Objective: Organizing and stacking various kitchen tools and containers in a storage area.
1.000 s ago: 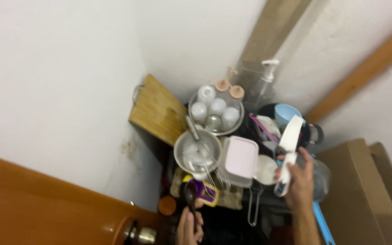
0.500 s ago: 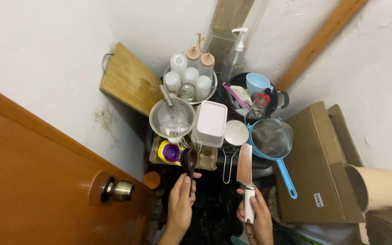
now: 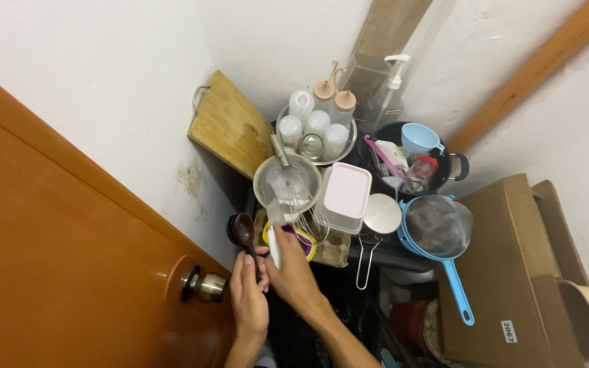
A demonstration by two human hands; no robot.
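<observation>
My left hand (image 3: 247, 303) is closed around the handle of a dark brown spoon (image 3: 243, 230), bowl end up, close to the door knob (image 3: 206, 286). My right hand (image 3: 293, 269) has crossed over beside it and grips the white handle of a knife (image 3: 273, 247). The blade points up toward the steel sieve with a whisk (image 3: 288, 182) and is blurred. Both hands hover in front of a pile of kitchenware in a corner.
An orange door (image 3: 56, 259) fills the left. The pile holds a wooden cutting board (image 3: 230, 123), a bowl of white bottles (image 3: 315, 126), a pink-lidded container (image 3: 345, 191), a black pot (image 3: 455, 163) with a blue cup (image 3: 420, 138), and a blue strainer (image 3: 438, 228). A cardboard box (image 3: 512, 259) stands at the right.
My right hand has carried the knife from the right across to the left, next to my left hand. My left hand has shifted the spoon left toward the door knob.
</observation>
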